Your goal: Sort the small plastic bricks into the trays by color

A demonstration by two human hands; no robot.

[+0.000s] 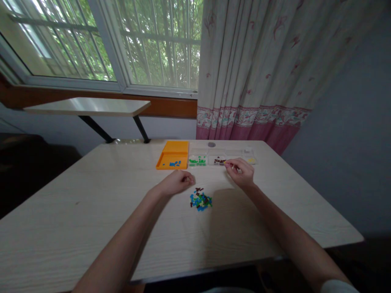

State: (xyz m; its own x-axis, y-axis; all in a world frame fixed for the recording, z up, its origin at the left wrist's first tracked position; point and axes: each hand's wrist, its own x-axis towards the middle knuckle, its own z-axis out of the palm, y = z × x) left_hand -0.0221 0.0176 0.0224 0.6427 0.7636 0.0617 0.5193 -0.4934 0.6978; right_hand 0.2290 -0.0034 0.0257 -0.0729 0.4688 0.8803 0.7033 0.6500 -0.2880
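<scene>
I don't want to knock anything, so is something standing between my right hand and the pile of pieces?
Nothing visible stands between your right hand and the pile of pieces; only tabletop, partly in shadow, lies between them.

Flwr. curtain [244, 61] hangs R of barred window [159, 49].

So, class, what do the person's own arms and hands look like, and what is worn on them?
The left hand and right hand are ungloved, with no watch or bracelet visible. The left forearm and right forearm are bare; a pale sleeve edge shows only on the right side.
</scene>
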